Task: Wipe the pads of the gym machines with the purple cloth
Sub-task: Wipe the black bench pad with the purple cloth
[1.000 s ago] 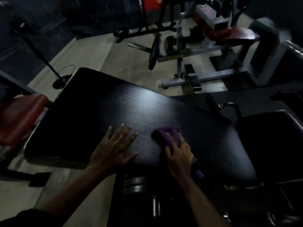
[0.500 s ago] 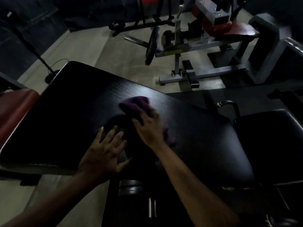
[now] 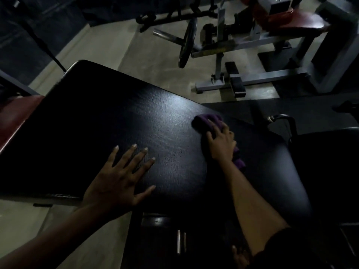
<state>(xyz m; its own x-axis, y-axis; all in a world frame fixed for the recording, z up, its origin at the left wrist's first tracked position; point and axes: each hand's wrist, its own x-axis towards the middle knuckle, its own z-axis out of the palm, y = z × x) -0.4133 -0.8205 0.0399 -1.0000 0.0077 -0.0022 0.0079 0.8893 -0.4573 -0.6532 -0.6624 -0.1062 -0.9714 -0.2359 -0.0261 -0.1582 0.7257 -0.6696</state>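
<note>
Head view: right hand presses purple cloth.

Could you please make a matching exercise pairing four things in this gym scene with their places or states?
Things: 1 left hand; 2 right hand; 3 round black weight plate; 4 dark red padded seat.
Places or states: A on the bar of the grey metal machine; B lying flat and spread on the large black pad; C at the top right of the view; D pressing the purple cloth.
Pairs: 1-B; 2-D; 3-A; 4-C.
</note>
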